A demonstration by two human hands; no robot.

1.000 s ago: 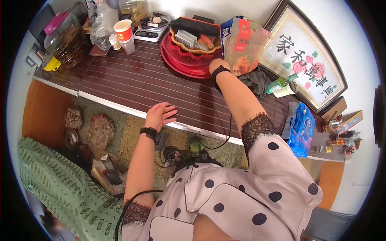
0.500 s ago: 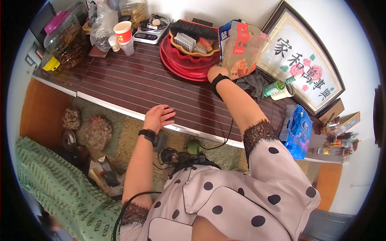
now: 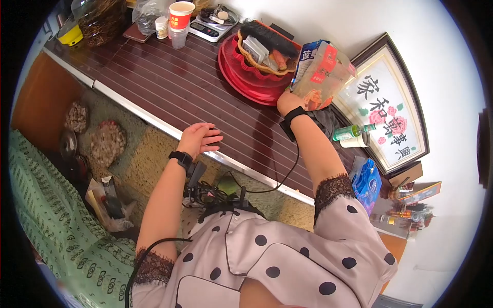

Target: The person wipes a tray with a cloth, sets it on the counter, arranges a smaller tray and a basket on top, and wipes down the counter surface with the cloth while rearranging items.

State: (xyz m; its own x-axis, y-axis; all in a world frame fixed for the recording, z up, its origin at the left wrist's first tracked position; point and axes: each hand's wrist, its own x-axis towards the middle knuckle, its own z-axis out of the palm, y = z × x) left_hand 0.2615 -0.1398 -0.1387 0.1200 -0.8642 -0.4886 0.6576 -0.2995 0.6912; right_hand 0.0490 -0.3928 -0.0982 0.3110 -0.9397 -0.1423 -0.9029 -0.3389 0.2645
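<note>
My left hand (image 3: 197,139) hovers at the table's front edge, palm partly turned up. Its fingers are loosely spread and nothing is in them. My right hand (image 3: 290,104) reaches across the table to the gap between the stacked red trays (image 3: 246,88) and a clear food bag with a red label (image 3: 323,77). The fingers are hidden behind the back of the hand, so I cannot see whether they grip anything. A blue-and-white packet (image 3: 307,54) stands behind the bag. On the red trays rests a wicker basket (image 3: 266,66) holding a black-bristled brush (image 3: 269,37) and small items.
A dark cloth (image 3: 326,120), a green bottle (image 3: 347,133) and a paper cup (image 3: 356,141) lie near my right forearm. A framed calligraphy picture (image 3: 385,102) leans on the wall. Farther left stand a digital scale (image 3: 210,28) and a red-and-white paper cup (image 3: 181,15). Cables hang below the table edge.
The view has shifted, so the table items appear further right. My right hand stays beside the bag and red trays. My left hand remains spread at the table edge.
</note>
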